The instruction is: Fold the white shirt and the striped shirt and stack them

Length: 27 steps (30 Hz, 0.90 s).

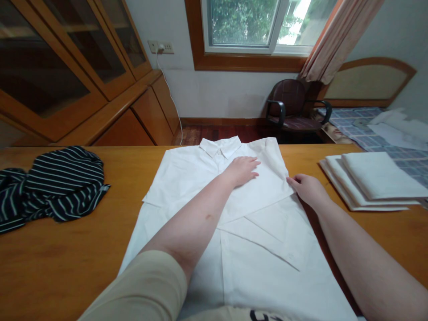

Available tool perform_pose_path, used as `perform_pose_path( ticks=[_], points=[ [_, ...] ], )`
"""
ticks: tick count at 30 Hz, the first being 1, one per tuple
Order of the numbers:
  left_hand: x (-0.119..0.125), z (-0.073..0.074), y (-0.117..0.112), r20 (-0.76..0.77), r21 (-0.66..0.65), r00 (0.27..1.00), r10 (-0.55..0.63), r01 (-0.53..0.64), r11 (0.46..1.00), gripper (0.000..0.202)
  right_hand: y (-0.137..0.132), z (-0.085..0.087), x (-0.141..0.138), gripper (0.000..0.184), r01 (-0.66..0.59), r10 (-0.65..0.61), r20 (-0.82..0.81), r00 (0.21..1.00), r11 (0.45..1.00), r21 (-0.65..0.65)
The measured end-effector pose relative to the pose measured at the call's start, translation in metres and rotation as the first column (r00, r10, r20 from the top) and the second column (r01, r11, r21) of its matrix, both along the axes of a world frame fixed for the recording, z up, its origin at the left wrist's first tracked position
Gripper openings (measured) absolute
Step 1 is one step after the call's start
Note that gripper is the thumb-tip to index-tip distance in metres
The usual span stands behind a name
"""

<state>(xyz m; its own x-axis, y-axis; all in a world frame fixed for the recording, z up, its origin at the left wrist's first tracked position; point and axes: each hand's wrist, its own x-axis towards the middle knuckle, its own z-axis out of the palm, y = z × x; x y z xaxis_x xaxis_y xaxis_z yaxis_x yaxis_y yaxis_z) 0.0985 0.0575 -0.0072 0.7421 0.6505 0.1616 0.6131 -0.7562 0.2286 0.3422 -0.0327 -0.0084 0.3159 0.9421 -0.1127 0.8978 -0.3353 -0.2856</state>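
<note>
Head view. A white shirt is laid out front up along the middle of the table, with its collar at the far edge and its body run toward the near edge, where it is cut off by the frame. The collar is buttoned or closely closed at the neck. Below the chest, diagonal edges of cloth are seen on the front; whether these belong to a sleeve or a fold cannot be told.

The left hand is placed palm down on the chest, just below the collar, with fingers extended and nothing grasped. The side edge of the shirt, on the table's right-hand half, is pinched between thumb and fingers of the right hand.

Near the far right corner of the table, a stack of folded white cloth is noted, well apart from the shirt. Toward the far left corner, a black striped cloth is bunched.

Handling (judged): the shirt is taken to be light, thin and limp, easily creased and not fragile; the collar is expected to be somewhat stiffer. Slight sliding on the smooth table is considered likely. Hold is best taken at the side seam or shoulder corner, with the chest pressed flat.
</note>
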Motion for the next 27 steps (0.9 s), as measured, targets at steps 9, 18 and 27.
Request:
perform_pose_path(
  ticks=[9, 18, 27],
  points=[
    [0.003, -0.016, -0.001, -0.192, -0.195, 0.98, -0.058, 0.02, 0.981, 0.063, 0.001, 0.0, -0.003, 0.043, 0.019, -0.025, 0.043, 0.999, 0.989, 0.146],
    [0.004, -0.021, 0.002, -0.207, -0.178, 0.978, -0.038, 0.001, 0.984, 0.066, -0.005, -0.015, -0.025, 0.064, -0.533, 0.488, 0.309, 0.816, 0.842, 0.08],
    [-0.004, -0.018, 0.007, -0.205, -0.195, 0.978, 0.041, -0.082, 0.977, 0.065, -0.005, -0.021, -0.012, 0.073, -0.367, 0.374, 0.25, 0.893, 0.927, -0.074]
  ],
)
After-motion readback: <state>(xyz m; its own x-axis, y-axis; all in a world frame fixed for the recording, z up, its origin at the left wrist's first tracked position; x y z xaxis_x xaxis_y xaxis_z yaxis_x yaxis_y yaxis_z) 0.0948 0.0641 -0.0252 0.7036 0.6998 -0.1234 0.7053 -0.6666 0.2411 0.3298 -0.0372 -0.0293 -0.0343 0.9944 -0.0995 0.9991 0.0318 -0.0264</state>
